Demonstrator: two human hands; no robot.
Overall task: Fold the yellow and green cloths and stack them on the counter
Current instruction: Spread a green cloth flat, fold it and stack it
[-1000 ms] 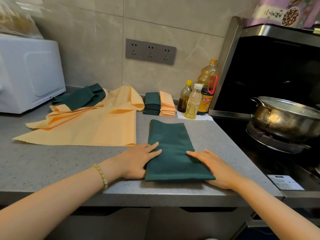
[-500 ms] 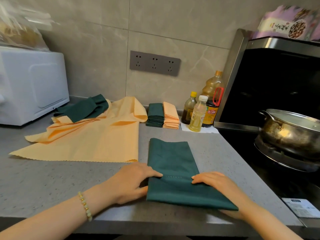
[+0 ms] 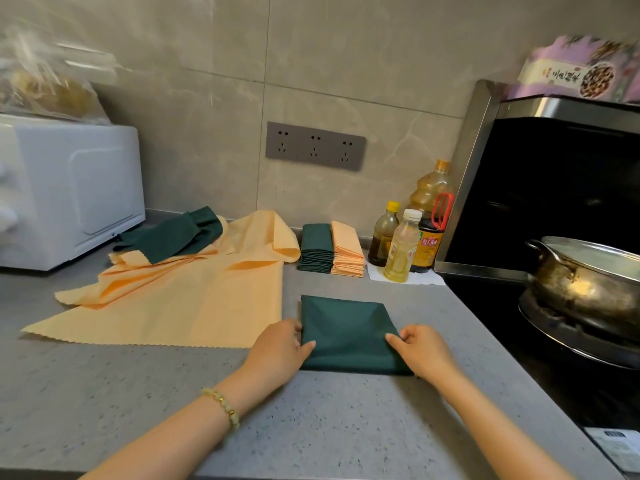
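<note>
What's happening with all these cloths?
A person is folding a green cloth on the grey counter. The left hand holds its left edge and the right hand pinches its right edge. By the wall stand two finished piles side by side, a green pile and a yellow pile. To the left, loose yellow cloths lie spread out with a crumpled green one on top, not yet folded.

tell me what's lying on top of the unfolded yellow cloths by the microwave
A crumpled green cloth lies across the back left corner of the yellow cloths. The yellow layers under it are covered, so how many there are cannot be told.
</note>
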